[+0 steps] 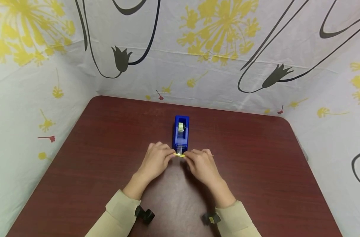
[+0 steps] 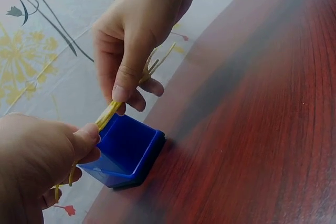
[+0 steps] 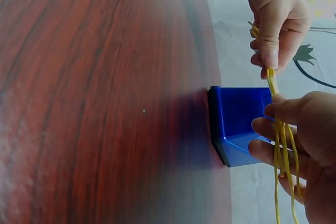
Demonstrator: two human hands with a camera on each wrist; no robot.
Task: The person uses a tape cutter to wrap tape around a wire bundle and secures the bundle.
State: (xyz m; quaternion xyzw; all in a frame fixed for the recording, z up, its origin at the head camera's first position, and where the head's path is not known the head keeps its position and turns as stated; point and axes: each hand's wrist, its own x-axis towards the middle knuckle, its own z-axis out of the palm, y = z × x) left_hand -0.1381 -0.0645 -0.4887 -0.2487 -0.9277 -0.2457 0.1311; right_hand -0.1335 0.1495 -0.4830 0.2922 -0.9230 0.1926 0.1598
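A blue tape dispenser [image 1: 175, 135] stands on the table, its roll of clear tape [image 1: 181, 126] at the far end. From its near end a strip of tape [image 1: 179, 149] reaches to a bundle of thin yellow strands [image 3: 271, 83], stretched between both hands. My left hand [image 1: 157, 159] pinches one end of the bundle between thumb and fingers. The other end is pinched by my right hand [image 1: 202, 166]. Loose strands hang past the right fingers in the right wrist view. Both hands are just in front of the dispenser's near end.
The dark red wooden table [image 1: 123, 125] has rounded far corners. White cloth [image 1: 168, 69] with yellow and grey flower prints hangs behind it and at both sides. Small black devices [image 1: 145, 214] sit at both sleeve cuffs.
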